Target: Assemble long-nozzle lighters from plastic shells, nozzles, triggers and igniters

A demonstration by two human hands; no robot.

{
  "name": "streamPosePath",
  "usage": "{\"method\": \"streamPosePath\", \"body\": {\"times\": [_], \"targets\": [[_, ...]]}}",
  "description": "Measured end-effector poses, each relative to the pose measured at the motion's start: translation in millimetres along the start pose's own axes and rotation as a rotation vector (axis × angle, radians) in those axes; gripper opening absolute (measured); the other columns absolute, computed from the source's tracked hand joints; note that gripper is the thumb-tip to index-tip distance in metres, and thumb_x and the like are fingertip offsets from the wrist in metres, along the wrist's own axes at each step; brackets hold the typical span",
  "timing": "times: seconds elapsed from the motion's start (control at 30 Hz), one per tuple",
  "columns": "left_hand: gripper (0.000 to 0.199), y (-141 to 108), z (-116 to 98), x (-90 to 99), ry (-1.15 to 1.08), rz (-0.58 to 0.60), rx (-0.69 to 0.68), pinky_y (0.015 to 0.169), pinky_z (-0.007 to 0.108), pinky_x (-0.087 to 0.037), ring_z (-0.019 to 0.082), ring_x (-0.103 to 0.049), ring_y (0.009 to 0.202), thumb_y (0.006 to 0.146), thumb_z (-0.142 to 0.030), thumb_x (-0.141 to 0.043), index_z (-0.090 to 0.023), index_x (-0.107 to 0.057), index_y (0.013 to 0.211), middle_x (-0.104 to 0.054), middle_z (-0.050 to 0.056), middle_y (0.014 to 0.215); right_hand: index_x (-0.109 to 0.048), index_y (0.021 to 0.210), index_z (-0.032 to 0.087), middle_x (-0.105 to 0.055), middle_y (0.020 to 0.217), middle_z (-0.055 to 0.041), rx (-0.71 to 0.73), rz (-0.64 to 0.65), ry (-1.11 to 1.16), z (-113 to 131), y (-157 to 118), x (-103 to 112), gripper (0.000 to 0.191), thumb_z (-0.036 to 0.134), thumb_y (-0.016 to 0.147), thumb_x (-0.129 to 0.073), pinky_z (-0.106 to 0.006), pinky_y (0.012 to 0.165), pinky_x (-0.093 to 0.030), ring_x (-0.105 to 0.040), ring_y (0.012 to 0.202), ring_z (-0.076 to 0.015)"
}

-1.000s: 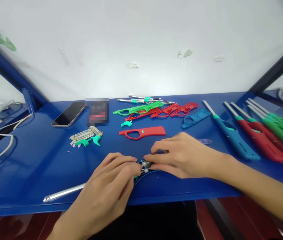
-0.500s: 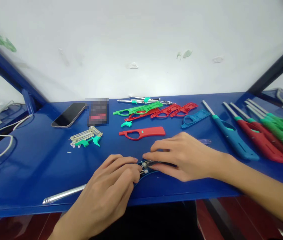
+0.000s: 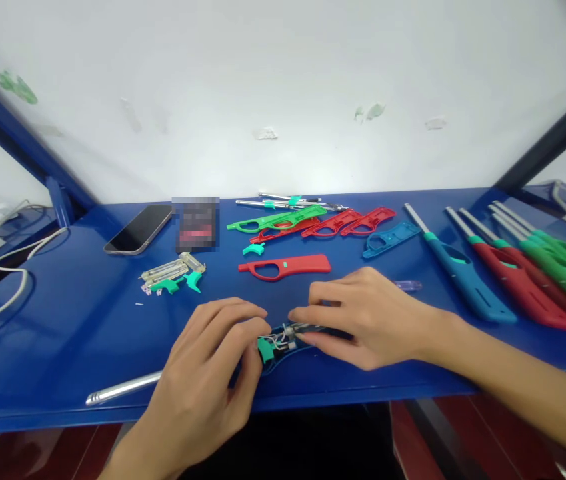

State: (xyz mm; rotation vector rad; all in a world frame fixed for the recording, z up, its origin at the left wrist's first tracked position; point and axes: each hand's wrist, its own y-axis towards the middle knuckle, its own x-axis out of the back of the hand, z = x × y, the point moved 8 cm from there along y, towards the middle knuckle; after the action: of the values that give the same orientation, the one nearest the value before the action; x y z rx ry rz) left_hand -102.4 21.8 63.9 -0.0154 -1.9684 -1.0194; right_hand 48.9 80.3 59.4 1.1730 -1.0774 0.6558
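Observation:
Near the table's front edge lies an opened blue gas lighter, its inner parts and thin white wires exposed. My left hand is closed on its front part, with the thumb and fingertips beside a green trigger. From under that hand a silver metal tube sticks out to the left. My right hand grips the handle end, fingers bent around the clear part inside the shell. Its palm hides the far end of the handle. A red half shell lies just behind both hands.
Finished-looking lighters line the right side. Behind are green half shells, red ones and silver tubes. To the left lie clear tanks with green triggers, a phone and a white cable.
My left hand has shifted slightly left and up, uncovering the green trigger and white wires. My right hand stays on the handle end, almost unmoved.

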Motion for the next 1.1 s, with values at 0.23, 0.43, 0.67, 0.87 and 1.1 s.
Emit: {"method": "streamPosePath", "body": {"times": [0.23, 0.43, 0.67, 0.87, 1.1], "targets": [[0.025, 1.3, 3.4, 6.9, -0.008, -0.047, 0.057, 0.095, 0.032, -0.05, 0.016, -0.062, 0.108, 0.097, 0.001, -0.054, -0.019, -0.062, 0.109, -0.069, 0.004, 0.11, -0.077, 0.098, 0.02, -0.068, 0.077, 0.0015, -0.044, -0.179, -0.099, -5.4, 2.2, 15.3, 0.025, 0.027, 0.107, -0.055, -0.031, 0.051, -0.028, -0.057, 0.057, -0.0104], [0.016, -5.1, 19.2, 21.0, 0.069, 0.067, 0.176, 0.093, 0.029, -0.05, 0.015, -0.064, 0.104, 0.104, -0.019, -0.055, -0.027, -0.065, 0.115, -0.069, -0.001, 0.11, -0.076, 0.096, 0.02, -0.068, 0.077, 0.0017, -0.032, -0.186, -0.095, -4.8, 0.6, 14.3, 0.023, 0.025, 0.106, -0.056, -0.031, 0.052, -0.031, -0.057, 0.057, -0.0107], [0.021, -25.4, 37.6, 19.5, 0.103, 0.22, 0.241, 0.097, 0.03, -0.052, 0.017, -0.064, 0.112, 0.105, -0.04, -0.061, -0.033, -0.066, 0.124, -0.067, -0.002, 0.122, -0.072, 0.123, 0.022, -0.071, 0.111, -0.007, 0.054, -0.065, 0.138, 9.8, 4.5, 2.0, 0.029, 0.041, 0.103, -0.064, -0.034, 0.083, -0.051, -0.066, 0.096, -0.0204], [0.013, -19.6, 30.2, 14.8, 0.03, 0.195, 0.174, 0.087, 0.026, -0.054, 0.015, -0.066, 0.099, 0.105, -0.024, -0.059, -0.03, -0.068, 0.112, -0.069, -0.001, 0.11, -0.067, 0.136, 0.024, -0.068, 0.123, -0.0105, 0.053, 0.055, 0.243, 17.3, 5.9, -12.2, 0.039, 0.045, 0.104, -0.063, -0.045, 0.1, -0.05, -0.062, 0.113, -0.025], [0.013, -19.0, 27.7, 13.1, -0.007, 0.186, 0.175, 0.084, 0.027, -0.056, 0.016, -0.066, 0.095, 0.105, -0.02, -0.058, -0.027, -0.069, 0.108, -0.07, 0.001, 0.107, -0.065, 0.135, 0.021, -0.069, 0.117, -0.0092, 0.075, 0.052, 0.209, 19.5, 6.2, -13.2, 0.035, 0.04, 0.106, -0.06, -0.043, 0.097, -0.05, -0.063, 0.109, -0.0237]]}}
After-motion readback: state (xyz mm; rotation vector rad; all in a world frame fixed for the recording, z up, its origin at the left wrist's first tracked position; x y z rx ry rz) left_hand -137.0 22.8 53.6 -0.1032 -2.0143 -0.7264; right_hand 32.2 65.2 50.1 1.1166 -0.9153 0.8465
